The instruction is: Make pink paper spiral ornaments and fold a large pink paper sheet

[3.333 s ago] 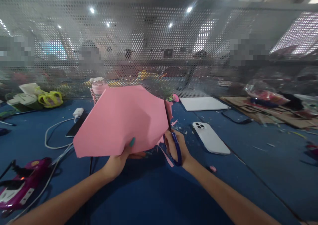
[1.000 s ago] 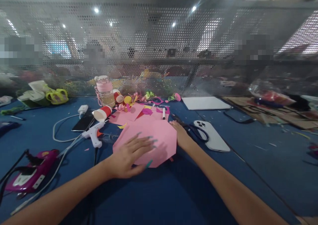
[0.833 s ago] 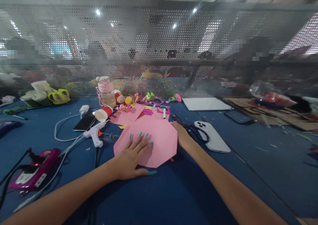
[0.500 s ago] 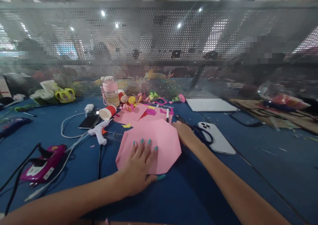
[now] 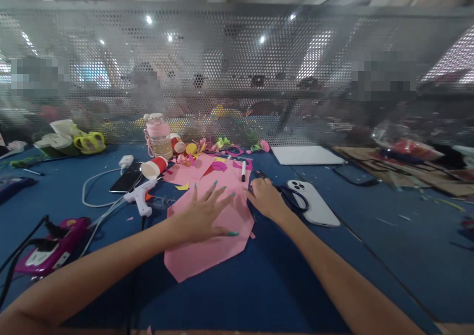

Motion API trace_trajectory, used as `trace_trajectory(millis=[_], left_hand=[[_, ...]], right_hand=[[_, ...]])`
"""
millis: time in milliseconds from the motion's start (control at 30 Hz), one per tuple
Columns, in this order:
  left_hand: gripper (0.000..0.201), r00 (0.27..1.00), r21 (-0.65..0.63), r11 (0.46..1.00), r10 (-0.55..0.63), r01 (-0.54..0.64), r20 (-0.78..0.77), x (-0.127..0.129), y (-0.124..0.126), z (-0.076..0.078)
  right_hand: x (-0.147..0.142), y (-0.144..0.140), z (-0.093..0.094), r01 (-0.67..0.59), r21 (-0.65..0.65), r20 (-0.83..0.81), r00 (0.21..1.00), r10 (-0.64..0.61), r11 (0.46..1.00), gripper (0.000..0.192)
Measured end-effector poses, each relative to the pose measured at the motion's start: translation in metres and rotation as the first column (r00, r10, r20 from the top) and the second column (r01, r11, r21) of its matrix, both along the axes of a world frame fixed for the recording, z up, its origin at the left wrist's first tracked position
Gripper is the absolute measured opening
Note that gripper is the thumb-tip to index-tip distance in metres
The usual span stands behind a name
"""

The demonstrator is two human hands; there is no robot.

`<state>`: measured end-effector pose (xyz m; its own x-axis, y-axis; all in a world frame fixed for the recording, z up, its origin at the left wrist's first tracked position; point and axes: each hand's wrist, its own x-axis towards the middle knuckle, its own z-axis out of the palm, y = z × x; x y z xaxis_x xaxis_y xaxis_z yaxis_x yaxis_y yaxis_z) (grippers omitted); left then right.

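A cut sheet of pink paper (image 5: 207,256) lies flat on the blue table (image 5: 370,261) in front of me. My left hand (image 5: 202,215) is spread palm-down on its middle, fingers apart. At the sheet's right edge sits my right hand (image 5: 264,199), its fingers curled toward the paper; whether they pinch it is hidden. Blue-handled scissors (image 5: 294,199) lie just right of that hand, partly on a white phone (image 5: 320,214).
Behind the sheet are pink paper scraps, a marker (image 5: 243,171), a red paper cup (image 5: 153,168) and a pink bottle (image 5: 158,136). A white glue gun (image 5: 138,199), cables and a magenta device (image 5: 48,248) lie to the left. A perforated metal screen (image 5: 237,78) closes the back.
3.3 s ago I held the paper up and cut it with the scissors. Both now lie on the table. In the last half second the sheet turned and slid nearer under my left hand.
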<state>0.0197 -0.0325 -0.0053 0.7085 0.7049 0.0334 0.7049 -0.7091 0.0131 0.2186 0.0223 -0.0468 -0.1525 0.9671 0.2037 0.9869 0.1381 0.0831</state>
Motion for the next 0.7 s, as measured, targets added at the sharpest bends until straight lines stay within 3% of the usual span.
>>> trace_trajectory(millis=[67, 133, 233, 433, 600, 700], left_hand=[[0.078, 0.995, -0.124, 0.99, -0.077, 0.068, -0.069, -0.008, 0.009, -0.008], [0.07, 0.995, -0.173, 0.984, -0.048, 0.033, -0.084, -0.012, 0.009, -0.017], [0.069, 0.996, -0.145, 0.989, 0.03, -0.042, -0.082, -0.01, -0.002, -0.024], [0.078, 0.976, -0.172, 0.966, 0.17, -0.193, -0.136, 0.006, -0.023, -0.018], [0.077, 0.947, -0.033, 0.957, 0.281, -0.289, -0.152, 0.01, -0.032, -0.019], [0.07, 0.945, 0.068, 0.947, 0.318, -0.314, -0.07, 0.005, -0.02, -0.016]], right_hand=[[-0.007, 0.002, -0.005, 0.063, 0.005, 0.007, 0.998, -0.063, 0.998, 0.04], [-0.011, 0.005, -0.008, 0.075, -0.008, 0.014, 0.997, -0.075, 0.997, 0.038], [-0.01, 0.009, -0.01, 0.037, -0.033, 0.031, 0.999, -0.036, 0.999, 0.032], [-0.002, 0.014, -0.009, 0.003, -0.078, 0.085, 0.996, 0.004, 0.997, 0.032], [-0.002, 0.016, -0.007, -0.019, -0.113, 0.112, 0.993, 0.032, 0.993, 0.032], [-0.001, 0.014, -0.006, -0.014, -0.116, 0.117, 0.993, 0.028, 0.993, 0.031]])
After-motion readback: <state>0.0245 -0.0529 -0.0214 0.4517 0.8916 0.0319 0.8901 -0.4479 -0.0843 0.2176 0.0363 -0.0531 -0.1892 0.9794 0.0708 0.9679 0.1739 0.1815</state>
